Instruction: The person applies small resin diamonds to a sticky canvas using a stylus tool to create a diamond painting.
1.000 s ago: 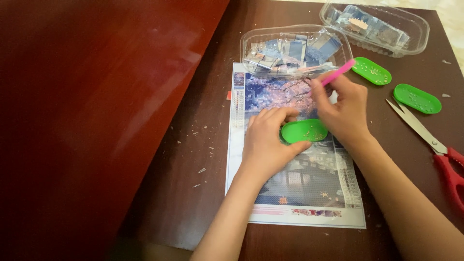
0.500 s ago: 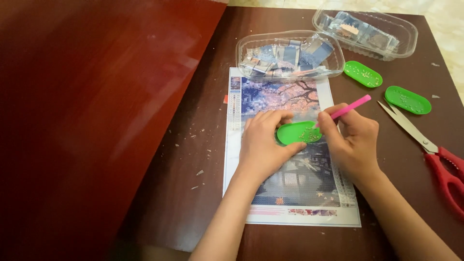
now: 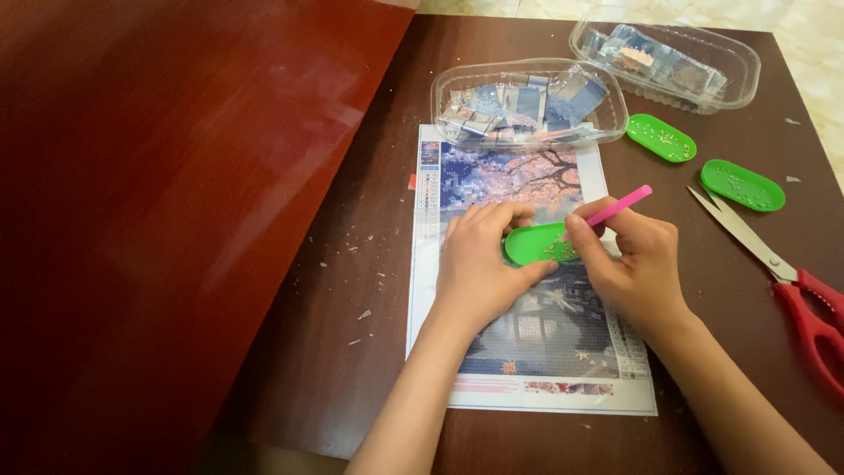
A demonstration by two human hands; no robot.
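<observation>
A mosaic picture canvas (image 3: 527, 352) with a blue and pink scene lies flat on the dark brown table (image 3: 352, 290). On its middle rests a small green oval tray (image 3: 534, 244) holding tiny beads. My left hand (image 3: 475, 264) grips that tray's left end. My right hand (image 3: 629, 259) holds a pink pen (image 3: 620, 208) slanted down, its tip in the tray's right end.
Two more green oval trays (image 3: 660, 137) (image 3: 741, 185) lie to the right. Red-handled scissors (image 3: 782, 273) lie at the right edge. Two clear plastic tubs (image 3: 527, 101) (image 3: 664, 53) of small packets stand beyond the canvas. A red-brown panel (image 3: 176, 176) fills the left.
My right hand has brought the pink pen down from the canvas's upper part, so its tip is now in the green tray. My left hand stays on the tray.
</observation>
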